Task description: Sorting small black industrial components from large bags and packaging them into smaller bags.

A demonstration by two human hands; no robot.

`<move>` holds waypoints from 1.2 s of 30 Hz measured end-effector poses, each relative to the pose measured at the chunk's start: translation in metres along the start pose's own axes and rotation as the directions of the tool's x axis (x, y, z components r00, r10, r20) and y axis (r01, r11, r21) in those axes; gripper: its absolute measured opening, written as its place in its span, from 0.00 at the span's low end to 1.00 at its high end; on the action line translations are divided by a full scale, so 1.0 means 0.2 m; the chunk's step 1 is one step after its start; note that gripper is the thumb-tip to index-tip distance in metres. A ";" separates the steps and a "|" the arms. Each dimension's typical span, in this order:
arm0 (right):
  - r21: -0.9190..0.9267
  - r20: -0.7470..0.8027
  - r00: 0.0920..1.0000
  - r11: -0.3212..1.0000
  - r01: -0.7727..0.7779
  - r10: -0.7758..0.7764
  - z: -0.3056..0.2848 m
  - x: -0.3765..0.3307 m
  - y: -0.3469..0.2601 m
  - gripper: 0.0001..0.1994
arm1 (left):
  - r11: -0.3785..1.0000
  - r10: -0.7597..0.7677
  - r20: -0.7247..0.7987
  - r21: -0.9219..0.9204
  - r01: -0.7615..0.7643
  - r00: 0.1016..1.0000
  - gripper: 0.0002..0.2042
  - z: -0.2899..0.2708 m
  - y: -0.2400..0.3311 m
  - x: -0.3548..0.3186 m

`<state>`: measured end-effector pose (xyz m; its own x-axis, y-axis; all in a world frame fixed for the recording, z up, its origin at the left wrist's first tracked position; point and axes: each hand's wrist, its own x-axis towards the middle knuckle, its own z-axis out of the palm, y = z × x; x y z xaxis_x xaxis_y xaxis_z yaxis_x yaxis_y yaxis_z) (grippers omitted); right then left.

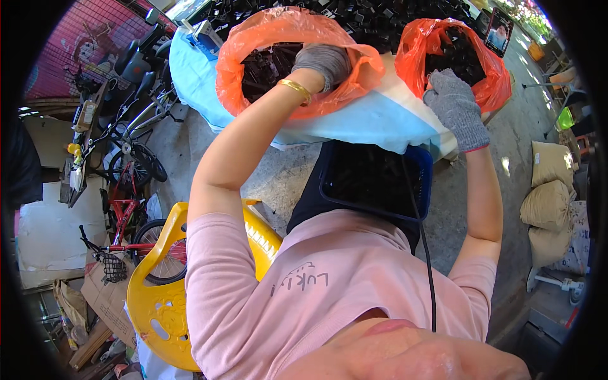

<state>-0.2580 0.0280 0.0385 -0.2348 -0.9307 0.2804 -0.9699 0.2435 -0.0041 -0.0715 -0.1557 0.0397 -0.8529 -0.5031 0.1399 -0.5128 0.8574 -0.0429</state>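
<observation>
My left hand (324, 63), in a grey knit glove, reaches into the mouth of a wide orange-red plastic bag (231, 50). Its fingers are hidden from me. Dark pieces (263, 71) lie inside that bag. My right hand (456, 104), gloved alike, is at the near rim of a smaller red plastic bag (497, 85) holding black pieces (457, 54). The right fingers are curled closed; whatever they hold is hidden. Both bags sit on a table draped in pale blue and cream cloth (373, 123). A dark blue basket (426, 183) with black contents rests by my lap.
Many black pieces (354, 19) are heaped beyond the bags. A phone (498, 31) stands at the far right. A black cable (425, 253) runs down my front. Left are a yellow chair (155, 291) and a red bicycle (123, 209); stuffed sacks (546, 206) sit right.
</observation>
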 end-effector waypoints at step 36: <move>0.594 -0.214 0.932 0.796 -0.114 0.293 -0.17 -0.10 0.14 0.08 | 0.996 0.091 -0.240 0.002 -0.094 0.966 0.11 -0.07 -0.06 -0.38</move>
<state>-0.2790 0.0633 0.0652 -0.4893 -0.7373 0.4657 -0.7840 0.1380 -0.6052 0.0008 -0.1273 0.0429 -0.8475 -0.3817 0.3688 -0.4306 0.9007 -0.0574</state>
